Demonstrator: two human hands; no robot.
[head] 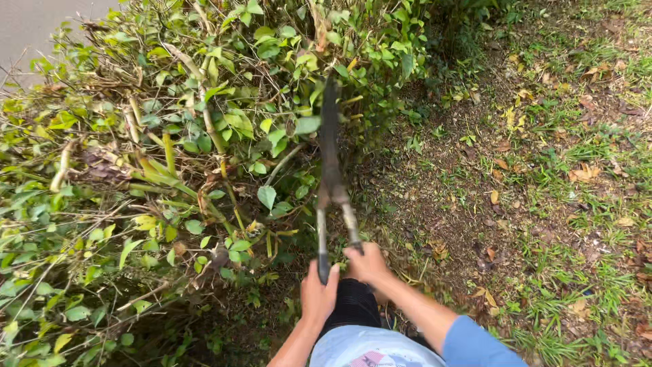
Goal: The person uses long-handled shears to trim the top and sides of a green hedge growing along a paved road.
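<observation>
Grip: while both handles sit close, left hand (pixel 319 293) and right hand (pixel 367 264) each wrap fingers around a hedge shears (pixel 331 177) handle.
Blades: closed, at the hedge (pixel 170 156) edge.
Advice: keep the blades level.

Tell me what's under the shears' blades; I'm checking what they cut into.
Under the closed blades lie hedge leaves and cut stems. Both hands grip the handles lower down. The ground beneath the foliage and the blade tips are hidden by leaves.
</observation>
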